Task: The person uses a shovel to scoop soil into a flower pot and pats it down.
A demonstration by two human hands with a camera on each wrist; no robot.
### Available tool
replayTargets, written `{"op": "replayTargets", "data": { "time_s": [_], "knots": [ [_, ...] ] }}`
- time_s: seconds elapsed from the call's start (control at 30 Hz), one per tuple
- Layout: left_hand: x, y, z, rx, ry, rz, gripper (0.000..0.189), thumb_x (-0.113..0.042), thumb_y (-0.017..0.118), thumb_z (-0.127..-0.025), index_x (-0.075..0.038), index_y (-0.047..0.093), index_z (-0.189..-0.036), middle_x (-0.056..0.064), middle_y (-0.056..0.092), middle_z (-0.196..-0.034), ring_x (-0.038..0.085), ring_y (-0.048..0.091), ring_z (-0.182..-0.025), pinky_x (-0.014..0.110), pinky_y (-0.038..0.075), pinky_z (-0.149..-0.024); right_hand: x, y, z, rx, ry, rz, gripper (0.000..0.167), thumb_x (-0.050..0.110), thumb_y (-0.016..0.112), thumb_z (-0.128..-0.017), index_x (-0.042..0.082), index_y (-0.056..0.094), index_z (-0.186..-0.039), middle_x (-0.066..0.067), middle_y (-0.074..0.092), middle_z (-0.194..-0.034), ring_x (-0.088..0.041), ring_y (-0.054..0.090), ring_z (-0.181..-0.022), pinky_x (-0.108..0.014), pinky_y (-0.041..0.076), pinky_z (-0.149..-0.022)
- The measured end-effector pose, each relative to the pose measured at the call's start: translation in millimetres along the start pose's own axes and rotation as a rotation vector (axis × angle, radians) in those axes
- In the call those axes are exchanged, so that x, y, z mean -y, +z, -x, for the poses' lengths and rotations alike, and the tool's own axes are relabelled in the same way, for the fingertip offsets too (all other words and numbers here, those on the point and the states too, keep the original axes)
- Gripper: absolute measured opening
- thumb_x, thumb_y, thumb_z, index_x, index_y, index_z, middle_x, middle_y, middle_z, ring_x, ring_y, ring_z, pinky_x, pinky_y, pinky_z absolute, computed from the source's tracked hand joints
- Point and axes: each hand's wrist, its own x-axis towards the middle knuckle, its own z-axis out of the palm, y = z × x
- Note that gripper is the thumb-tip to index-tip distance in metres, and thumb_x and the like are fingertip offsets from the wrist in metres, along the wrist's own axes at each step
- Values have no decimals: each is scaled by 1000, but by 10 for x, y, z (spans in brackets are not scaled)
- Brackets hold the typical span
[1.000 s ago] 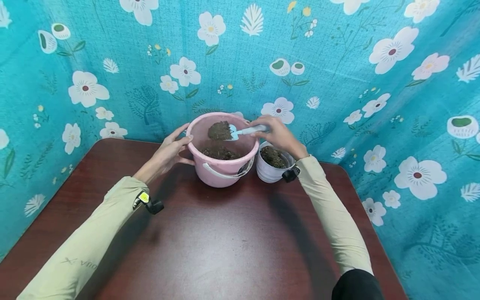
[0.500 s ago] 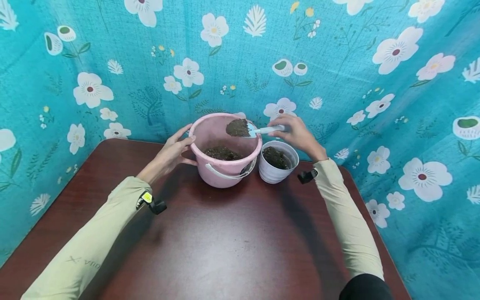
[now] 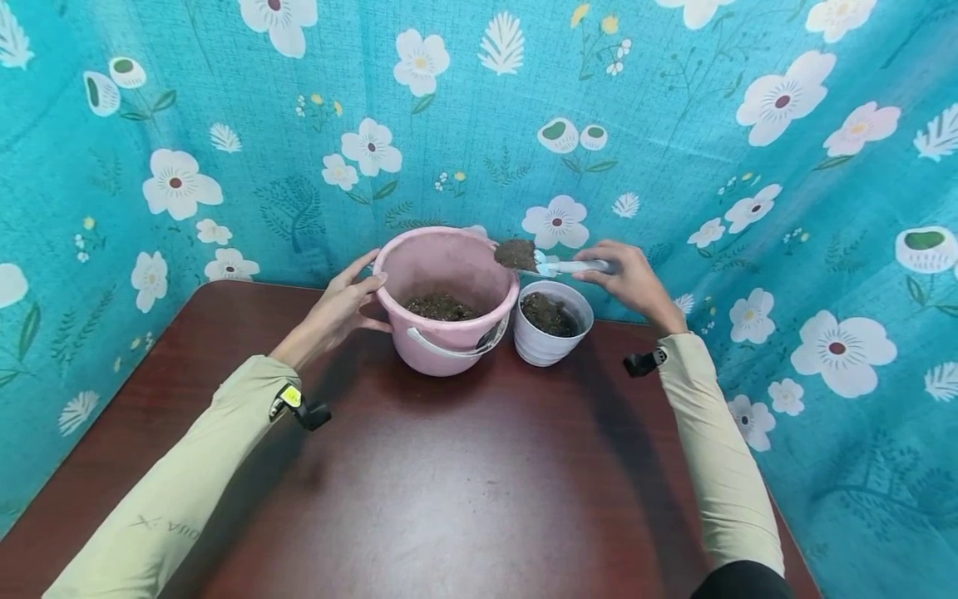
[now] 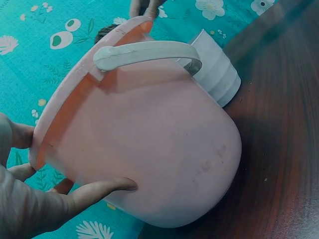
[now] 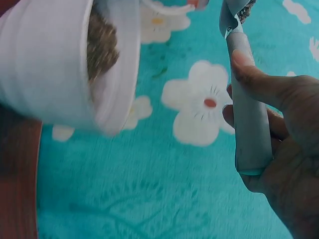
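Note:
My right hand (image 3: 632, 279) grips the grey handle of a small trowel (image 3: 563, 267) with a light-blue neck. Dark soil (image 3: 516, 254) is heaped on its blade, which is raised near the pink bucket's right rim. The right wrist view has the thumb lying along the handle (image 5: 249, 119). My left hand (image 3: 337, 308) holds the left side of the pink bucket (image 3: 430, 348), with digits at the rim and against the outer wall. Soil (image 3: 440, 306) lies in the bucket's bottom. Just right of the bucket stands a white ribbed pot (image 3: 540, 348), partly filled with soil (image 3: 546, 313).
Both containers stand on a dark reddish-brown table (image 3: 419, 466), near its back edge. Behind and beside it hangs a turquoise flowered cloth (image 3: 464, 108). The bucket's white handle (image 4: 149, 52) hangs down on the side facing me.
My right hand has carried the soil-laden trowel rightward, from over the bucket's inside to its right rim beside the white pot. The left hand keeps its hold on the bucket.

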Motion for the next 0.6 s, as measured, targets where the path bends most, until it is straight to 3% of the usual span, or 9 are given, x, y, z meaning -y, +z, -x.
{"op": "replayTargets", "data": {
  "time_s": [0.13, 0.43, 0.6],
  "knots": [
    [-25, -18, 7, -11, -2, -7, 67, -18, 49, -111, -27, 17, -170, 12, 13, -174, 42, 31, -154, 70, 53, -99, -122, -79, 80, -31, 16, 28, 23, 9, 81, -92, 5, 80, -115, -12, 74, -108, -26, 66, -100, -28, 50, -79],
    [-26, -10, -3, -2, 1, -9, 67, -18, 48, -112, -27, 16, -170, 12, 12, -174, 41, 30, -154, 71, 51, -100, -356, -251, 382, -111, 68, 113, 22, 3, 78, -93, -2, 77, -115, -22, 70, -111, -39, 61, -105, -54, 48, -86],
    [-7, 8, -2, -4, -14, -3, 67, -19, 48, -112, -27, 16, -170, 12, 12, -174, 41, 30, -154, 69, 53, -99, -414, -206, 520, -183, -29, 241, 21, -1, 79, -91, -3, 76, -112, -23, 68, -111, -43, 55, -107, -62, 34, -92]
  ]
}}
